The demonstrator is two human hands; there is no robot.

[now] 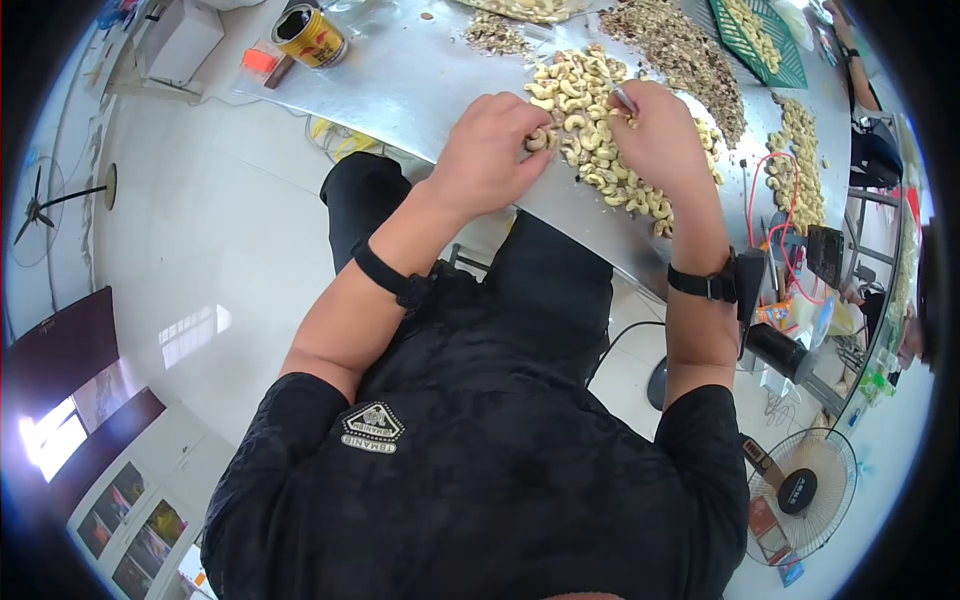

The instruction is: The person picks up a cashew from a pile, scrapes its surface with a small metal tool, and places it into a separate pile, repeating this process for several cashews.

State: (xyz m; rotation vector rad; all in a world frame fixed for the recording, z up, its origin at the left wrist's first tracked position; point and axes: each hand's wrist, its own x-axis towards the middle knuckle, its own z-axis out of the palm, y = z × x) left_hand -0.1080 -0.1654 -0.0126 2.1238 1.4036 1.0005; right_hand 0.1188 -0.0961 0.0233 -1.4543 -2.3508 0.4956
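Note:
My left hand (488, 150) is closed near the table's front edge, with a few cashews (541, 138) between its thumb and fingers. In my right hand (660, 135) is a slim metal tool (625, 98), gripped in curled fingers; its silver part shows above the fist and its kind is hard to make out. A loose pile of pale cashews (598, 150) spreads on the metal table (420, 90) between and beneath both hands. Part of the pile is hidden by my right hand and wrist.
Brown skin scraps (690, 60) lie beyond the cashews. A green basket (735, 40) with cashews stands at the back right, another cashew heap (797, 165) at the right. A yellow can (310, 38) and an orange item (259, 61) sit at the left corner. Red cable (752, 200) runs on the right.

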